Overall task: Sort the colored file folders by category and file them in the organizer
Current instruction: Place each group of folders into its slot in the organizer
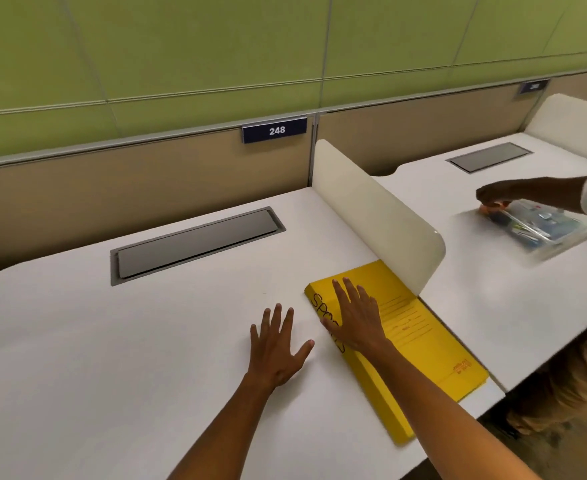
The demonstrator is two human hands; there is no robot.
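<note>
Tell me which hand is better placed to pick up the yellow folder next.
The right hand, probably. It already lies flat with straight fingers on the yellow folder, beside the divider. The left hand rests spread on the bare white desk, apart from the folder's edge.

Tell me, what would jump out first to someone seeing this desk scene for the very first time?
The bright yellow folder lying flat on the white desk beside the cream divider, with the right hand resting open on it. The left hand lies spread on the desk beside it. Above, a blue sign reads 248.
</note>
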